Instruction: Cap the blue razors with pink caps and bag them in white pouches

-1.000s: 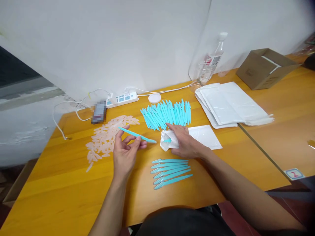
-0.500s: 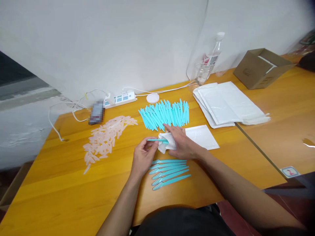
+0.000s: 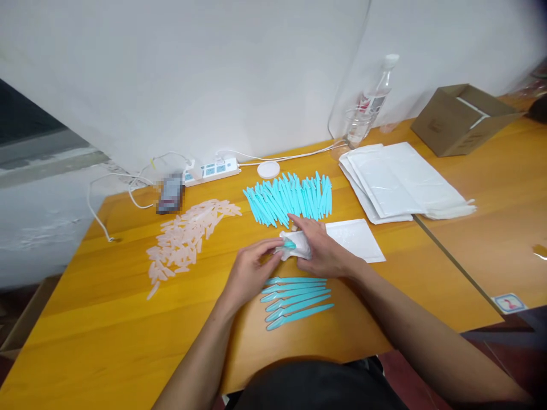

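Both hands [image 3: 252,267] now meet at the pouch [image 3: 297,244].

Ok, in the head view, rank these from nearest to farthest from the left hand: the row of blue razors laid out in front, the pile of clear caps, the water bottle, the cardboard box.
From the left hand:
1. Row of blue razors, just to its right, near the table's front edge.
2. Pile of clear caps, to its left and a little back.
3. Water bottle, far back right by the wall.
4. Cardboard box, farthest, at the back right corner.
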`<state>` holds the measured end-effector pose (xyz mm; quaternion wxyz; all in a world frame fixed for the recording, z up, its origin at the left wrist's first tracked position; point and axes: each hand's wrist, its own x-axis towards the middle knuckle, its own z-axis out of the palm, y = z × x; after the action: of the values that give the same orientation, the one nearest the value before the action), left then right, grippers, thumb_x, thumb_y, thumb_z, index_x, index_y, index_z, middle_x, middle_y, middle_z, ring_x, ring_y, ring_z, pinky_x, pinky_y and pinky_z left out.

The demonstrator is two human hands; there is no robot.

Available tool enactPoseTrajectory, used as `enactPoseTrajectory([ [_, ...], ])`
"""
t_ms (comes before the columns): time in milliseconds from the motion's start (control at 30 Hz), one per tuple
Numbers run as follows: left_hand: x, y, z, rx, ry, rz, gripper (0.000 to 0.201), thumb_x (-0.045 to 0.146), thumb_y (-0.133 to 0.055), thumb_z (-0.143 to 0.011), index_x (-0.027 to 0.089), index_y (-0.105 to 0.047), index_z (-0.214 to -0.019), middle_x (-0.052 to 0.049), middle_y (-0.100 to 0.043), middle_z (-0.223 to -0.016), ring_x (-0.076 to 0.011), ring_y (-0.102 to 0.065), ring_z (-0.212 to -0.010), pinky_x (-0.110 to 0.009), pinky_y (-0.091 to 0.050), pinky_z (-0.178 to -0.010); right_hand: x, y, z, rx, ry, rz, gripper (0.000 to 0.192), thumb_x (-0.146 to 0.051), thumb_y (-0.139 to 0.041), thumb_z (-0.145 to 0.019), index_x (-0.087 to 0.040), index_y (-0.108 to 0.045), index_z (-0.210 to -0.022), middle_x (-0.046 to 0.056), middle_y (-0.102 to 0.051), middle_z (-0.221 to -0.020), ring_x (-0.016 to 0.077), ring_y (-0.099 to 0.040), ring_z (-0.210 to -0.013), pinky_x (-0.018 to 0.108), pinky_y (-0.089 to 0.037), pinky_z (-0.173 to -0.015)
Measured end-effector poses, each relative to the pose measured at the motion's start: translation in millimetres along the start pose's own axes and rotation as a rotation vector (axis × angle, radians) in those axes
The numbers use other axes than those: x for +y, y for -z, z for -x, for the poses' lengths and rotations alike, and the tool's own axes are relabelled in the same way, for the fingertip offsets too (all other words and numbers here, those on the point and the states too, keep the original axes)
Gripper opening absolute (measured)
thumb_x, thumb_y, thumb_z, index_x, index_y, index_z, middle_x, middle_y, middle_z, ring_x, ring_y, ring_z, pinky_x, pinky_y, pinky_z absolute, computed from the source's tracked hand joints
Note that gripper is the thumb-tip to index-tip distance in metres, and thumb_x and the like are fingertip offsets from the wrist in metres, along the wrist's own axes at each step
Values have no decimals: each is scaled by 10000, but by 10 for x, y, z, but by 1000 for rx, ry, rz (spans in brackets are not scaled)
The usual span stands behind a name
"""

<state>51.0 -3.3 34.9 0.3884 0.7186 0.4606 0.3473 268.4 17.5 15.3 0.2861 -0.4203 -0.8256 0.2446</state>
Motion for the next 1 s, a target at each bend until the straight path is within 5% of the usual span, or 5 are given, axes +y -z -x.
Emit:
enactPoseTrajectory([
  [267,3,-64,11,40,-130,-121,173,151,-618,-919,208,-776,-962,-41,-789,-939,-176,-735,-879,-296,-565,-850,-109,-12,-28,-53,62,-14,965,-237,-693,-741,-178,-213,-1576,173,-546,-1323,350,-497,-1227,531,-381,-1052],
  [433,-111,5,24,37,-65,-135,193,204,-655,-920,225,-765,-1077,-50,-773,-1116,-184,-730,-985,-309,-559,-919,-52,23,3,-91,42,134,1031,-343,-742,-737,-160,-189,-1587,212,-503,-1431,395,-465,-1289,591,-327,-1075],
  [567,-204,65,-25,0,-47,-381,173,244,-678,-912,242,-792,-1043,-41,-760,-972,-179,-709,-869,-299,-547,-810,7,29,24,-132,19,212,1126,-510,-779,-719,-166,-166,-1599,224,-481,-1469,426,-446,-1312,643,-267,-1092],
  [767,-139,-7,-188,-128,22,-721,214,285,-680,-896,272,-781,-1085,-26,-705,-913,-206,-668,-869,-298,-490,-733,18,-1,23,-116,33,204,1047,-465,-755,-754,-183,-203,-1597,209,-491,-1459,405,-462,-1285,593,-332,-1061],
  [1000,-218,68,-173,-111,-96,-673,194,284,-646,-926,280,-775,-1070,-22,-662,-994,-154,-640,-828,-260,-456,-716,5,24,20,-84,52,175,954,-379,-717,-792,-169,-232,-1586,198,-516,-1417,380,-470,-1243,568,-346,-1049],
])
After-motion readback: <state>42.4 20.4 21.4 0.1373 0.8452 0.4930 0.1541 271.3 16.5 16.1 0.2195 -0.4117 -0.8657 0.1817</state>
